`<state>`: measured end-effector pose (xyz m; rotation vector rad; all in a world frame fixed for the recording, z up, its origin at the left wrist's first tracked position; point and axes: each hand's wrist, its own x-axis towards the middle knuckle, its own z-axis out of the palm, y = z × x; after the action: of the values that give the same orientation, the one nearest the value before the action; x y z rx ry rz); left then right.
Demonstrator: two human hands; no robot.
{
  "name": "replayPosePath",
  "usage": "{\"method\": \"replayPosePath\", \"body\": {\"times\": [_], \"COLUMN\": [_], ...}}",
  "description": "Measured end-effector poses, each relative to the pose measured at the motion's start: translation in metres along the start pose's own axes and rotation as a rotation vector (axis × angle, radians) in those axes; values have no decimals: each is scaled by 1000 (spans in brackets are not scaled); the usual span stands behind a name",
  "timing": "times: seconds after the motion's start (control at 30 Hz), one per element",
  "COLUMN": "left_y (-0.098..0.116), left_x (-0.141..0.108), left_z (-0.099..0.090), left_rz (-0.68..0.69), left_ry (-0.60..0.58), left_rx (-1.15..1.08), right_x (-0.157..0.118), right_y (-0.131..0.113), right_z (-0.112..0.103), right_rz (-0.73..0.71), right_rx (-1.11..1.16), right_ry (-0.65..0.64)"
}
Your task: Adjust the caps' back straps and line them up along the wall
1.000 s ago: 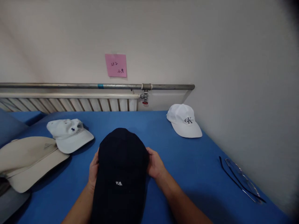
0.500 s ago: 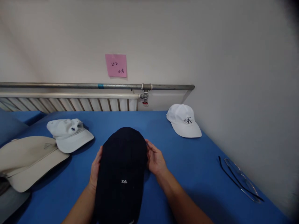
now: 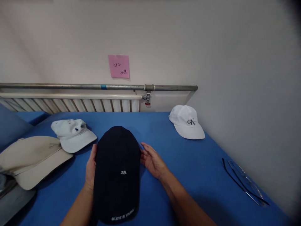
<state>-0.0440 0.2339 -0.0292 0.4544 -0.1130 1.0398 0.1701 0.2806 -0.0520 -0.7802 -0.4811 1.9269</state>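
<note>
A dark navy baseball cap (image 3: 117,150) is in front of me, its brim pointing towards me, with a small white logo on the front and "BELIEVE IN YOURSELF" lettered along the brim edge. My left hand (image 3: 90,169) grips its left side, the thumb showing and the other fingers hidden behind. At the cap's right edge, my right hand (image 3: 152,161) is open, thumb and fingers apart; whether the fingertips touch the cap I cannot tell.
On the blue surface (image 3: 188,163), a pale polo-logo cap (image 3: 74,133), a beige cap (image 3: 39,160) and a grey cap (image 3: 16,201) lie left. A white CK cap (image 3: 187,121) sits back right, near eyeglasses (image 3: 245,183). Behind are a radiator (image 3: 94,105) and pipe (image 3: 122,87).
The navy cap has shifted left and tipped so its lettered brim edge shows. My right hand's grip has loosened from its side. The view has turned slightly left.
</note>
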Motion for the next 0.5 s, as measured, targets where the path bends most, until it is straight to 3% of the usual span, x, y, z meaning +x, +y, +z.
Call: {"method": "replayPosePath", "body": {"times": [0.17, 0.3, 0.5], "left_y": [12, 20, 27], "left_x": [-9, -20, -26], "left_z": [0, 1, -7], "left_rz": [170, 255, 282], "left_ry": [131, 204, 204], "left_rx": [130, 111, 100], "right_x": [-18, -39, -66], "right_y": [8, 21, 56], "right_z": [8, 13, 21], "right_rz": [52, 205, 449], "right_rx": [-144, -242, 26], "right_ry": [-44, -98, -84]}}
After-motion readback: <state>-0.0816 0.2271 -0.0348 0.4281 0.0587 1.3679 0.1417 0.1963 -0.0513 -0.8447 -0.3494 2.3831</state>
